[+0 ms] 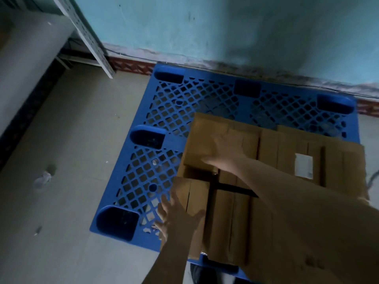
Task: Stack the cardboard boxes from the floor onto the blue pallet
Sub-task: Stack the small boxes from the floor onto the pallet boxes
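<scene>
Head view: cardboard boxes [266, 160] (on blue pallet [164, 111]) under both hands' grip.

Cardboard boxes [276, 160] lie flat on the near right part of the blue pallet [164, 111]. The right hand [223, 148] rests open on them; the left hand [176, 214] touches their left edge.

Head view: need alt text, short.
Two bare hands rest on cardboard boxes sitting on a blue pallet against a teal wall. The right hand lies flat on a far box; the left hand touches the near box's left edge.
</scene>
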A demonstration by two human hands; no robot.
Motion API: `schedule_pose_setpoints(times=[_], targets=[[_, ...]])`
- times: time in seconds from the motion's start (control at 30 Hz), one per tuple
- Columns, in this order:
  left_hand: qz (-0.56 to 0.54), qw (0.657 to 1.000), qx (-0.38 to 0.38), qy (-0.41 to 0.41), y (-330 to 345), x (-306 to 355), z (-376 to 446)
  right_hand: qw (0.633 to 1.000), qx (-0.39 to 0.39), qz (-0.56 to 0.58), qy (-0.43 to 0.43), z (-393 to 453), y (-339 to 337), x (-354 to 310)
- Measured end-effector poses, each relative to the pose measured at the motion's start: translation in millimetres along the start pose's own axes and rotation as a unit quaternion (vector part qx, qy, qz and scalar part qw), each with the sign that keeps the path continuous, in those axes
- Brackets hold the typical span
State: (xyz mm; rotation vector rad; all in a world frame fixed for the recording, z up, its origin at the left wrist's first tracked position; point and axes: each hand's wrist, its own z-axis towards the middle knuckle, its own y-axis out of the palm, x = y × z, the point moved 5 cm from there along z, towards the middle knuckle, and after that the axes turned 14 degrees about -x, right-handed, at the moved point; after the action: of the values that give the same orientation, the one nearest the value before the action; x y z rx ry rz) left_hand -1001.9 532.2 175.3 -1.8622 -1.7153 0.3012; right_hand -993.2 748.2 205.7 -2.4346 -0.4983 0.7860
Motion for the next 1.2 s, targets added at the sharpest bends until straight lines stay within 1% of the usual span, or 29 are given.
schedule_pose_setpoints(times=[0.07,0.17,0.23,0.3,0.37,0.43,0.57,0.63,0.7,0.73,0.77,0.8,0.87,0.9,0.93,1.0,1.03,1.07,1.13,1.17,1.2], targets=[[0.022,0.999,-0.005,0.032,15.7,6.3,21.4,0.997,0.032,-0.076,0.007,40.5,-10.7,0.1],[0.05,0.995,-0.007,0.087,30.8,14.7,38.2,0.987,0.041,-0.155,0.019,91.0,-22.2,2.2],[0.059,0.994,0.0,0.092,31.9,13.0,44.1,0.981,0.021,-0.187,0.042,113.6,-26.1,8.2],[0.054,0.995,0.002,0.088,29.8,9.6,47.0,0.977,-0.015,-0.204,0.056,123.7,-22.9,17.8],[0.047,0.995,0.002,0.091,26.7,9.5,46.2,0.973,-0.036,-0.222,0.047,124.3,-15.1,26.7],[0.045,0.995,0.0,0.092,26.7,10.7,45.0,0.971,-0.033,-0.235,0.02,119.9,-6.1,31.5],[0.03,0.996,0.001,0.087,26.3,12.9,45.2,0.973,-0.012,-0.229,-0.021,111.0,-3.8,35.4],[0.02,0.996,0.001,0.088,25.2,10.6,46.3,0.98,0.039,-0.196,-0.019,105.5,-14.9,40.7],[0.009,0.996,0.011,0.092,22.9,11.3,45.1,0.981,0.106,-0.161,0.035,99.3,-30.8,57.0],[0.008,0.995,0.017,0.096,21.7,13.2,44.4,0.978,0.118,-0.155,0.075,95.5,-36.0,67.4],[0.01,0.995,0.019,0.099,21.3,15.8,44.1,0.976,0.108,-0.154,0.106,90.6,-37.7,76.4],[0.015,0.995,0.015,0.098,21.7,18.9,44.2,0.977,0.083,-0.155,0.119,86.0,-35.3,82.4],[0.023,0.996,0.003,0.088,21.5,24.2,44.8,0.981,0.033,-0.167,0.095,78.5,-25.7,85.6],[0.024,0.996,0.0,0.083,20.5,26.0,44.9,0.982,0.024,-0.175,0.073,76.0,-23.2,85.3],[0.024,0.997,-0.001,0.078,19.6,26.8,44.9,0.982,0.03,-0.177,0.054,74.2,-24.9,85.2],[0.034,0.996,0.013,0.077,17.6,28.1,43.3,0.984,0.067,-0.161,0.045,69.9,-40.5,90.2],[0.058,0.993,0.033,0.093,17.0,31.0,39.3,0.984,0.092,-0.145,0.051,66.3,-51.8,96.5],[0.094,0.986,0.058,0.126,18.6,38.2,31.3,0.983,0.114,-0.127,0.063,62.7,-63.2,105.6],[0.177,0.954,0.081,0.229,31.6,61.1,8.4,0.982,0.122,-0.104,0.099,56.4,-81.1,128.2],[0.2,0.94,0.057,0.269,44.1,73.2,-3.4,0.982,0.108,-0.102,0.119,53.7,-85.2,139.8],[0.226,0.919,0.037,0.32,61.9,83.7,-15.7,0.982,0.087,-0.102,0.134,51.8,-86.1,150.5]])
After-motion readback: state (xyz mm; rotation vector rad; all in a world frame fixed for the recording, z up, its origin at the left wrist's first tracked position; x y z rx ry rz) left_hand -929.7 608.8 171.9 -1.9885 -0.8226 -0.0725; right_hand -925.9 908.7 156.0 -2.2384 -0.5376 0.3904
